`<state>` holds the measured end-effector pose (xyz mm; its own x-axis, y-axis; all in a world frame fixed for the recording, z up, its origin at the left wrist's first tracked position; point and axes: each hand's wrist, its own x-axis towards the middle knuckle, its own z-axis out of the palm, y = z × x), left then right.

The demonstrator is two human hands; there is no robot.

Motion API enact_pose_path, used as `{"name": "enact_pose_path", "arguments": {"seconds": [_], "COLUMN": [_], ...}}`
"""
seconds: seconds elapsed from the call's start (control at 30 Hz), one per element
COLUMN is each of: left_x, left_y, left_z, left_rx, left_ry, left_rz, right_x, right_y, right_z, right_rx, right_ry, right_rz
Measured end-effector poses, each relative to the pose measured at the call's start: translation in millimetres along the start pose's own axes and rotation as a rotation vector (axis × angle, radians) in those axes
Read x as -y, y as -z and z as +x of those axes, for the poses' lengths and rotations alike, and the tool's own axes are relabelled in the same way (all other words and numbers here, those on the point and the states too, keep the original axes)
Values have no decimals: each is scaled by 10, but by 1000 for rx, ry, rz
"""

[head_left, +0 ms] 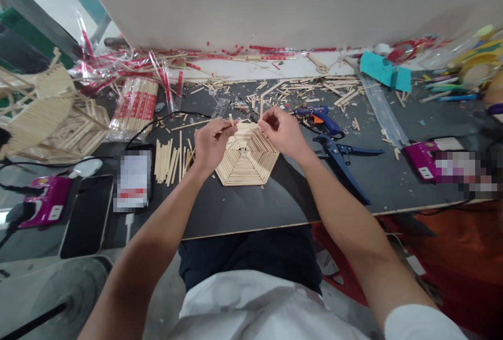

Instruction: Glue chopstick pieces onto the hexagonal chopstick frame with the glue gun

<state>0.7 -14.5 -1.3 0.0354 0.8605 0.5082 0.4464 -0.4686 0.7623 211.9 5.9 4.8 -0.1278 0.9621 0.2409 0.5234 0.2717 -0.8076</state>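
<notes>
A flat hexagonal panel of wooden sticks (244, 175) lies on the dark table in front of me, its sticks set in rings around a small central hole. My left hand (212, 141) is at the panel's upper left, thumb and fingers pinched on a short wooden stick (231, 118) that points up. Over the upper right side, my right hand (283, 131) pinches another upright wooden stick (261, 107). Both hands partly cover the panel's edges. Left of my left hand lies a row of cut sticks (167, 162).
Blue cutters (341, 162) and a blue glue gun (324, 120) lie to the right. Two phones (87, 214) and a purple power strip (49, 198) are at left. Packaged sticks (135, 101) and a wooden stick structure (51, 114) stand behind them. Stick scraps litter the back.
</notes>
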Motion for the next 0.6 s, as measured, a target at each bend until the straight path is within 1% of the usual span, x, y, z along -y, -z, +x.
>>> {"name": "enact_pose_path", "arguments": {"seconds": [0.03,0.1,0.2,0.3,0.43,0.6], "left_x": [9,23,36,44,57,71], "left_y": [-17,-44,-63,-65,-61,-66], "left_z": [9,17,9,1,1,1], "left_rx": [10,34,70,79,100,103], "left_ry": [16,12,-23,-32,-27,45], "left_rz": [-6,29,90,91,103,63], "right_x": [20,46,37,-5,-25,5], "right_y": [-43,-136,-260,-333,-360,-364], "right_z": [-15,-44,-71,-79,-80,-93], "right_rx": [-3,13,60,78,83,95], "right_ry": [38,103,125,101,121,128], "right_rz": [97,221,291,309,263,208]}}
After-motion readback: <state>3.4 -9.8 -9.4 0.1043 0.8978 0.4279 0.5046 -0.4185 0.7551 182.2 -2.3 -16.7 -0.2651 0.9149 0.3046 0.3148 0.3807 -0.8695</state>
